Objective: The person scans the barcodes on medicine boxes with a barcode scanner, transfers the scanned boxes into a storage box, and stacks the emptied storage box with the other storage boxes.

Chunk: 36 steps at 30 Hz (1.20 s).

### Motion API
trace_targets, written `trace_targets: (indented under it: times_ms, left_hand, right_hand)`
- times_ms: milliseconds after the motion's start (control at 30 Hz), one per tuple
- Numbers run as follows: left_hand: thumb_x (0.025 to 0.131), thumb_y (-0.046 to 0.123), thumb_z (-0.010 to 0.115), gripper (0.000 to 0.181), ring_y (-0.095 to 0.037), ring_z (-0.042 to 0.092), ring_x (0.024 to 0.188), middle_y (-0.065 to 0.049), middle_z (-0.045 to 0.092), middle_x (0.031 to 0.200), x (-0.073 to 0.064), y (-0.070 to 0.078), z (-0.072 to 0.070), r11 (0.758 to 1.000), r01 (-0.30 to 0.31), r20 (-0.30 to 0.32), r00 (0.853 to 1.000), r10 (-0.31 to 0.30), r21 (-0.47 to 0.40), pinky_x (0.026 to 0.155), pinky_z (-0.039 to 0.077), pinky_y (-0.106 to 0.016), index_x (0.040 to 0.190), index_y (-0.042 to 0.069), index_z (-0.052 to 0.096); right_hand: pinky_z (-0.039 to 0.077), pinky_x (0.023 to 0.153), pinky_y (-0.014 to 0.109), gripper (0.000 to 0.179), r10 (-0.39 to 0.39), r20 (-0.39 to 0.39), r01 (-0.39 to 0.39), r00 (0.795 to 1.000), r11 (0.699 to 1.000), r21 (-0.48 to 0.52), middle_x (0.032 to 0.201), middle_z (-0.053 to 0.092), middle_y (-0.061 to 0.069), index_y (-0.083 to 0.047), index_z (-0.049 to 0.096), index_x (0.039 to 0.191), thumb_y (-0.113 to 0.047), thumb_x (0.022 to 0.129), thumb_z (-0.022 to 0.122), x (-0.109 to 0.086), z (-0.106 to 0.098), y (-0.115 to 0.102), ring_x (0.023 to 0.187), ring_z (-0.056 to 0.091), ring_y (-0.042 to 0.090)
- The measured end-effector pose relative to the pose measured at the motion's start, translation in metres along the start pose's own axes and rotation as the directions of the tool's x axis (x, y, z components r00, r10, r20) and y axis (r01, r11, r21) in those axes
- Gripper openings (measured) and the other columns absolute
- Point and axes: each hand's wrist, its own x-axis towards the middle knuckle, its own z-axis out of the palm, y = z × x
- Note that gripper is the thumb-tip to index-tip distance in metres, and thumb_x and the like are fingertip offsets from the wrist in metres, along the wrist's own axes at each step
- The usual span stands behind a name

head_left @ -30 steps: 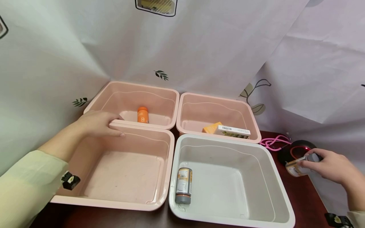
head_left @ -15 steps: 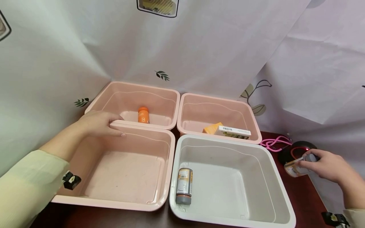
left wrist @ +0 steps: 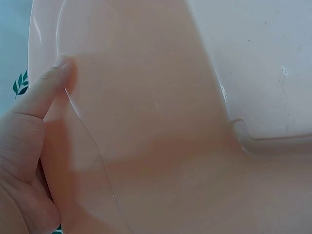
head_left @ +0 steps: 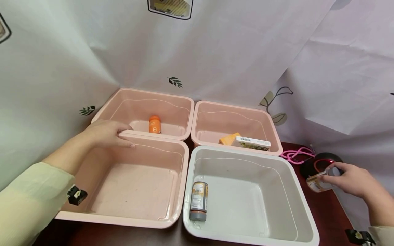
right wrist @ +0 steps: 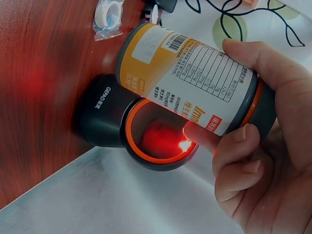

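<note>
My right hand (head_left: 354, 179) holds a supplement bottle (right wrist: 180, 78) with a white and yellow label and dark cap, tilted, its label facing the right wrist camera. The hand wraps the cap end, with the thumb on one side and fingers on the other. Right behind the bottle stands a black barcode scanner (right wrist: 100, 114), its round window glowing red inside an orange ring. At the left, my left hand (head_left: 104, 133) grips the back rim of the near pink bin (head_left: 132, 194), thumb against the inner wall. A similar bottle (head_left: 198, 198) lies in the grey bin (head_left: 261, 164).
An orange bottle (head_left: 155, 124) is in the far left pink bin (head_left: 172, 109). An orange box (head_left: 228, 139) and a white box (head_left: 252, 142) lie in the far right bin (head_left: 227, 118). A pink cable (head_left: 295, 155) and a bagged white roll (right wrist: 108, 14) are near the scanner.
My right hand has drifted slightly left with the bottle, staying by the scanner. The left hand keeps its grip on the bin rim.
</note>
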Motion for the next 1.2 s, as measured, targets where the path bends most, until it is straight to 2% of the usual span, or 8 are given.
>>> trace_targets:
  times_ms: [100, 300, 433, 667, 900, 1167, 1200]
  left_hand:
    - [0.08, 0.062, 0.088, 0.045, -0.016, 0.058, 0.083, 0.011, 0.069, 0.092, -0.001, -0.001, 0.0, 1.0, -0.001, 0.0, 1.0, 0.001, 0.001, 0.078, 0.046, -0.043, 0.104, 0.026, 0.077]
    - [0.08, 0.063, 0.088, 0.044, -0.015, 0.058, 0.083, 0.012, 0.069, 0.091, -0.001, 0.0, 0.0, 1.0, -0.001, -0.008, 1.0, 0.001, 0.016, 0.078, 0.045, -0.043, 0.103, 0.028, 0.077]
    - [0.08, 0.062, 0.088, 0.042, -0.015, 0.058, 0.083, 0.012, 0.069, 0.091, 0.0, 0.002, 0.0, 1.0, -0.002, -0.01, 1.0, 0.003, 0.02, 0.078, 0.045, -0.043, 0.102, 0.028, 0.077]
    - [0.08, 0.064, 0.087, 0.044, -0.014, 0.059, 0.083, 0.012, 0.07, 0.092, 0.0, 0.0, 0.0, 0.999, -0.009, -0.01, 1.0, 0.009, 0.031, 0.078, 0.044, -0.044, 0.102, 0.028, 0.077]
    - [0.079, 0.063, 0.088, 0.044, -0.015, 0.059, 0.082, 0.012, 0.069, 0.091, 0.0, -0.001, 0.001, 1.0, -0.01, -0.008, 1.0, 0.01, 0.027, 0.077, 0.046, -0.044, 0.102, 0.028, 0.077]
    - [0.079, 0.067, 0.086, 0.049, -0.017, 0.061, 0.086, 0.011, 0.07, 0.094, 0.0, -0.001, 0.001, 0.999, 0.002, -0.003, 1.0, -0.002, 0.034, 0.079, 0.047, -0.045, 0.106, 0.028, 0.077]
    - [0.079, 0.067, 0.087, 0.048, -0.017, 0.061, 0.086, 0.011, 0.07, 0.093, 0.0, -0.001, 0.0, 0.999, 0.004, -0.002, 1.0, -0.004, 0.033, 0.079, 0.047, -0.045, 0.106, 0.028, 0.077]
  right_hand:
    - [0.051, 0.069, 0.056, 0.059, 0.003, -0.007, -0.003, 1.0, 1.0, -0.017, 0.1, 0.066, 0.035, 0.003, 0.067, 0.11, -0.052, 0.092, 0.078, 0.002, 0.0, 0.0, 0.089, 0.062, 0.054]
    - [0.05, 0.079, 0.069, 0.08, 0.023, -0.003, -0.023, 1.0, 0.999, -0.028, 0.113, 0.06, 0.046, 0.016, 0.058, 0.124, -0.056, 0.093, 0.075, 0.002, 0.0, 0.0, 0.102, 0.057, 0.068]
    - [0.048, 0.083, 0.072, 0.088, 0.054, -0.016, -0.054, 0.998, 0.998, -0.018, 0.119, 0.057, 0.049, 0.02, 0.052, 0.13, -0.057, 0.094, 0.073, 0.001, 0.001, 0.002, 0.103, 0.054, 0.069]
    - [0.045, 0.087, 0.075, 0.087, 0.13, -0.043, -0.13, 0.991, 0.992, -0.003, 0.126, 0.052, 0.051, 0.02, 0.05, 0.13, -0.057, 0.095, 0.07, 0.0, 0.0, 0.003, 0.106, 0.051, 0.071]
    - [0.048, 0.084, 0.072, 0.084, 0.152, -0.042, -0.152, 0.987, 0.988, 0.005, 0.122, 0.054, 0.049, 0.017, 0.055, 0.125, -0.06, 0.095, 0.069, -0.001, 0.001, 0.007, 0.103, 0.053, 0.068]
    - [0.047, 0.086, 0.072, 0.087, 0.16, -0.066, -0.159, 0.985, 0.987, 0.021, 0.128, 0.048, 0.052, 0.02, 0.049, 0.131, -0.058, 0.098, 0.066, -0.002, 0.0, 0.011, 0.106, 0.051, 0.069]
    - [0.048, 0.084, 0.07, 0.087, 0.161, -0.057, -0.159, 0.985, 0.987, 0.025, 0.125, 0.051, 0.051, 0.021, 0.048, 0.131, -0.058, 0.098, 0.066, -0.002, -0.001, 0.011, 0.102, 0.055, 0.065]
